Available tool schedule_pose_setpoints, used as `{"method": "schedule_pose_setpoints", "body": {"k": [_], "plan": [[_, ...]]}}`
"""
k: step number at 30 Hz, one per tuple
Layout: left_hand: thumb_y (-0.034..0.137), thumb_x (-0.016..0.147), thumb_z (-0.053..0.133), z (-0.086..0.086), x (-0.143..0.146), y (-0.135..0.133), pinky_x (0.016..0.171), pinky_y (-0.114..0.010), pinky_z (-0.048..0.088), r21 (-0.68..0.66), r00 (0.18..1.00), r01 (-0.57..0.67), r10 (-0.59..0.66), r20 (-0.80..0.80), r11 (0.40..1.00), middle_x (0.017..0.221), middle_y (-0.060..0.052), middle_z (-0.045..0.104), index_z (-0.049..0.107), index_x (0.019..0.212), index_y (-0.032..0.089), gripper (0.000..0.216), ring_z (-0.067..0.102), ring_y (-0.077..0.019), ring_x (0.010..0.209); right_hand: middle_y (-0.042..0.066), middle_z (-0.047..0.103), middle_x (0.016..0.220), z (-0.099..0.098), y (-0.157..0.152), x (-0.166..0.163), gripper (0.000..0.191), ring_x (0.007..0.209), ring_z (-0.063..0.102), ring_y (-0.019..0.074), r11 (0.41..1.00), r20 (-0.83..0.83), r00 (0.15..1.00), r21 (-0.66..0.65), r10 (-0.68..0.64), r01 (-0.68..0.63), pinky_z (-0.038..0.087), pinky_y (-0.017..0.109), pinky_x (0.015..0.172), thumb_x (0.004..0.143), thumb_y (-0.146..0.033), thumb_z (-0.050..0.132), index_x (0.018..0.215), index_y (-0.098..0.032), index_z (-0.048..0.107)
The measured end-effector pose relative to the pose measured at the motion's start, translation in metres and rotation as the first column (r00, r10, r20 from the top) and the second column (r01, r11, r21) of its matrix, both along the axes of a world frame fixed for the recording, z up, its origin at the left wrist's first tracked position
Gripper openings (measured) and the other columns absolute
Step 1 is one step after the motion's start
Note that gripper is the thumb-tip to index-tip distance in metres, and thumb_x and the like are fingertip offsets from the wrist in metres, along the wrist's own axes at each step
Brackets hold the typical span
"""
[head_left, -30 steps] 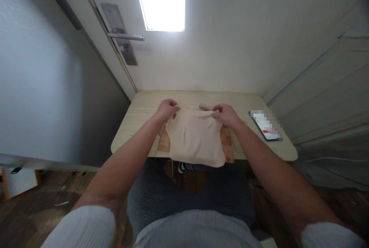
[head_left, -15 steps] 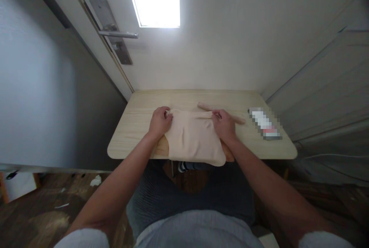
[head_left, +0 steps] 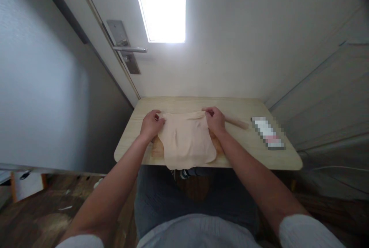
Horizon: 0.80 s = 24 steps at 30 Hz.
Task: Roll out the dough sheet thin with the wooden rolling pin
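ok so the soft pale sheet (head_left: 187,138) had shifted toward 9 o'clock over the wooden board (head_left: 157,148) vs 0.5 s earlier, and both hands went with it. my read: it was being repositioned, not let go. fingers of the left hand (head_left: 152,124) were pinched on its 10 o'clock corner, the right hand's (head_left: 215,120) on the 2 o'clock one. sheet sat near the table's (head_left: 268,159) 6 o'clock edge, bottom hanging over. compared with 1 s earlier, way more of the thin rod (head_left: 238,122) showed past the right hand, toward 4 o'clock.
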<state>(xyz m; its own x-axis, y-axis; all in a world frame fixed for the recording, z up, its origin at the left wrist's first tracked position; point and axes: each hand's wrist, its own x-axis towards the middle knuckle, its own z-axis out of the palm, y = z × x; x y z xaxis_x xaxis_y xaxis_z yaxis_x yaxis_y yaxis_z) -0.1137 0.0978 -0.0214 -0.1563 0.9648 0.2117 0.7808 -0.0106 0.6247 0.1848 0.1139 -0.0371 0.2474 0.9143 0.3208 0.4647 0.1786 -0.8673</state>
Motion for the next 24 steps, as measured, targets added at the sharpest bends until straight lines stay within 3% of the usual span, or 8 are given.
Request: {"method": "schedule_pose_setpoints", "body": {"k": [4,7,11,14,16,19,21,24], "plan": [[0.025,0.075,0.066,0.005,0.001,-0.004,0.069,-0.032,0.044,-0.062,0.998,-0.005,0.009,0.063,0.998,0.078,-0.004,0.067,0.07,0.093,0.02,0.019,0.061,-0.0201,0.073,0.004,0.072,0.085,0.01,-0.003,0.004,0.015,0.079,0.064,0.0193,0.995,-0.261,0.965,-0.095,0.005,-0.031,0.051,0.034,0.08,0.071,-0.029,0.063,0.083,-0.021,0.067],[0.027,0.073,0.061,0.006,0.005,-0.002,0.065,-0.029,0.043,-0.044,0.961,0.001,0.011,0.276,0.999,0.073,-0.002,0.064,0.065,0.078,0.021,0.008,0.059,-0.0179,0.07,0.002,0.069,0.08,0.021,-0.006,0.001,0.019,0.073,0.061,0.0176,0.985,-0.426,0.905,-0.163,-0.01,-0.066,0.051,0.032,0.074,0.064,-0.032,0.068,0.08,-0.022,0.065],[0.03,0.068,0.061,0.017,0.016,-0.005,0.054,-0.025,0.038,-0.104,0.768,-0.044,0.1,0.633,0.994,0.064,0.004,0.053,0.056,0.079,0.022,0.014,0.054,-0.0136,0.057,0.0,0.068,0.078,0.043,-0.017,-0.005,0.029,0.064,0.059,0.0153,0.963,-0.581,0.814,-0.219,0.001,-0.158,0.047,0.028,0.059,0.062,-0.036,0.071,0.086,-0.022,0.064],[0.033,0.069,0.062,0.036,0.022,-0.015,0.048,-0.023,0.036,-0.187,0.574,0.048,0.126,0.809,0.981,0.063,0.006,0.053,0.051,0.088,0.024,0.024,0.059,-0.0145,0.053,-0.002,0.068,0.078,0.062,-0.031,-0.001,0.035,0.064,0.06,0.0138,0.946,-0.673,0.74,-0.245,-0.007,-0.214,0.044,0.025,0.056,0.06,-0.036,0.076,0.09,-0.023,0.063],[0.032,0.069,0.065,0.047,0.023,-0.025,0.048,-0.023,0.04,-0.191,0.487,0.121,0.109,0.866,0.974,0.066,0.006,0.055,0.049,0.092,0.025,0.029,0.064,-0.0162,0.057,-0.001,0.07,0.082,0.067,-0.039,0.006,0.037,0.066,0.062,0.015,0.945,-0.648,0.762,-0.243,0.009,-0.219,0.045,0.025,0.056,0.063,-0.038,0.076,0.095,-0.024,0.063],[0.031,0.068,0.066,0.053,0.02,-0.033,0.054,-0.026,0.049,-0.17,0.456,0.107,0.103,0.884,0.98,0.068,0.005,0.055,0.05,0.092,0.025,0.03,0.066,-0.0162,0.06,0.002,0.071,0.085,0.057,-0.04,0.019,0.033,0.067,0.064,0.0177,0.96,-0.45,0.893,-0.248,0.006,-0.132,0.048,0.029,0.058,0.071,-0.041,0.068,0.098,-0.023,0.063],[0.031,0.066,0.064,0.047,0.019,-0.032,0.055,-0.028,0.05,-0.199,0.498,0.059,0.144,0.855,0.978,0.067,0.005,0.054,0.05,0.087,0.024,0.026,0.063,-0.0156,0.058,0.003,0.071,0.079,0.042,-0.034,0.024,0.022,0.066,0.063,0.0187,0.966,-0.242,0.969,-0.259,-0.038,-0.027,0.051,0.032,0.061,0.074,-0.038,0.062,0.089,-0.021,0.063],[0.031,0.063,0.061,0.031,0.02,-0.023,0.053,-0.028,0.047,-0.279,0.605,-0.009,0.228,0.763,0.96,0.063,0.004,0.053,0.05,0.08,0.023,0.021,0.058,-0.0152,0.054,0.003,0.069,0.072,0.022,-0.02,0.023,0.006,0.067,0.062,0.0193,0.962,-0.051,0.996,-0.265,-0.078,0.062,0.053,0.035,0.069,0.072,-0.027,0.059,0.074,-0.021,0.06]]}}
